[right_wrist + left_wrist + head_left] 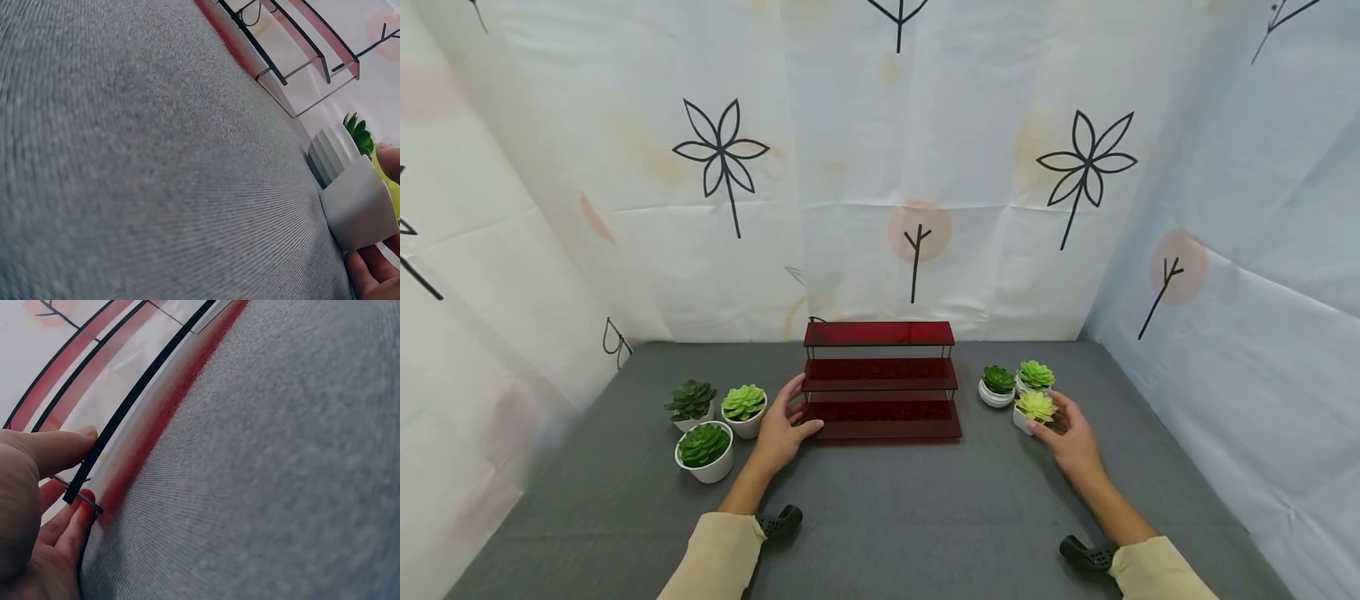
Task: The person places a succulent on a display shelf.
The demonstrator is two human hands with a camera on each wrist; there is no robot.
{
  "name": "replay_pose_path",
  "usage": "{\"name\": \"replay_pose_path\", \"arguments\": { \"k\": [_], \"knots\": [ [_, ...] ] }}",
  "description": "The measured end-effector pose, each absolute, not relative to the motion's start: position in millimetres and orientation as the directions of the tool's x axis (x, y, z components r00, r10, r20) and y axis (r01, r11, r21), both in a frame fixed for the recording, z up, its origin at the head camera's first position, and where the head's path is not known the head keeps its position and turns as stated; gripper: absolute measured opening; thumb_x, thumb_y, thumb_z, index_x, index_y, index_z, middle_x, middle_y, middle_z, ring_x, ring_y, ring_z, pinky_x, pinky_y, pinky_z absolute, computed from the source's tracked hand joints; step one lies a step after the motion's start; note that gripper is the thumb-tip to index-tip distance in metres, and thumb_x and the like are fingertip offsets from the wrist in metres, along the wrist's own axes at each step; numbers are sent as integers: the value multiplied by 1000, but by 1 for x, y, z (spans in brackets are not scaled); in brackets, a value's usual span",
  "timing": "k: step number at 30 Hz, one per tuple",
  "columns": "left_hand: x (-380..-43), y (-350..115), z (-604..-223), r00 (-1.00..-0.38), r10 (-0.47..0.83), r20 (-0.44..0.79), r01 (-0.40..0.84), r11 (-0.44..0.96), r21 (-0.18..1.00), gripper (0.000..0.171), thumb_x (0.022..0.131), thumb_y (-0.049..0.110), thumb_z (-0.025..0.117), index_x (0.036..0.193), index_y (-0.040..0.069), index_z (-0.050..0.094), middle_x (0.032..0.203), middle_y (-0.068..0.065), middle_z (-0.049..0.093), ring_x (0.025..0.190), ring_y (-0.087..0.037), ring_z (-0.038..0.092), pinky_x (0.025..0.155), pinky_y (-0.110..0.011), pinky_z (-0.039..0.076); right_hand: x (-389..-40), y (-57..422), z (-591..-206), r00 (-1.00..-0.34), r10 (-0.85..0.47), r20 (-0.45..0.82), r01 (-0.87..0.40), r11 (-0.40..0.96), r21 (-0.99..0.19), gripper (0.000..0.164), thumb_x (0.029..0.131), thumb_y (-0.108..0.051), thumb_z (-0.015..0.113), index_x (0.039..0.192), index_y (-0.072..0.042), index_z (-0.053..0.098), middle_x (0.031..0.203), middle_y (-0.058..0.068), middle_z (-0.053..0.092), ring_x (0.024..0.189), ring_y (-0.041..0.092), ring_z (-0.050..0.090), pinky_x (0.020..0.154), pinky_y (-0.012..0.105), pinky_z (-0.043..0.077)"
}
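A red three-tier display stand (880, 431) with thin metal legs stands against the back wall. At its left end my left hand (781, 427) pinches the lowest shelf; in the left wrist view the thumb lies over the dark shelf edge (128, 403) with fingers beneath. My right hand (1077, 446) holds a yellow-green potted succulent (1036, 407) on the right, thumb and fingers around its white angular pot (359, 206). Close behind it are a light green succulent (1036, 372) and a dark green succulent (997, 380) in a ribbed white pot (332, 154).
Left of the stand, three more succulents in white pots form a group: a dark one (690, 402), a bright green one (743, 402) and a nearer green one (703, 446). Grey cloth (925, 525) covers the table. Printed white fabric (850, 167) hangs behind and at both sides.
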State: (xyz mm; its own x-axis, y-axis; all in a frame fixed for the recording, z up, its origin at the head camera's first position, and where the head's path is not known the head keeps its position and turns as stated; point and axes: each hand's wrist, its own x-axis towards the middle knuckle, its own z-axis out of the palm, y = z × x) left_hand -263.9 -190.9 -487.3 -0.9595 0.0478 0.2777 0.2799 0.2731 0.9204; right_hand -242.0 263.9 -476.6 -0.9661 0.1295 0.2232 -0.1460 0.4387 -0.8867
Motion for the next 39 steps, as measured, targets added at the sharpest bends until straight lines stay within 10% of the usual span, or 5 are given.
{"name": "replay_pose_path", "arguments": {
  "k": [7,16,39],
  "knots": [
    [-266,-193,-490,-959,46,279,279,314,908,82,81,-4,76,150,8,34,138,-29,43,125,-44,47,102,-56,39,-242,265,-477,-969,117,217,-138,469,-872,68,92,-10,69,146,5,32,141,29,39,126,42,42,78,2,33],
    [-265,-193,-489,-962,50,268,270,308,912,82,81,-5,75,151,10,34,136,-29,46,126,-42,46,103,-55,38,-244,265,-474,-970,121,209,-117,521,-845,62,93,-8,67,145,5,35,142,28,40,125,41,44,96,44,41],
    [-265,-194,-493,-960,62,272,279,289,916,85,81,-7,75,152,13,32,141,-26,41,130,-40,43,106,-51,37,-247,252,-460,-957,119,266,-156,562,-812,63,92,-19,70,144,1,40,134,27,50,120,39,51,96,51,45]
  ]
}}
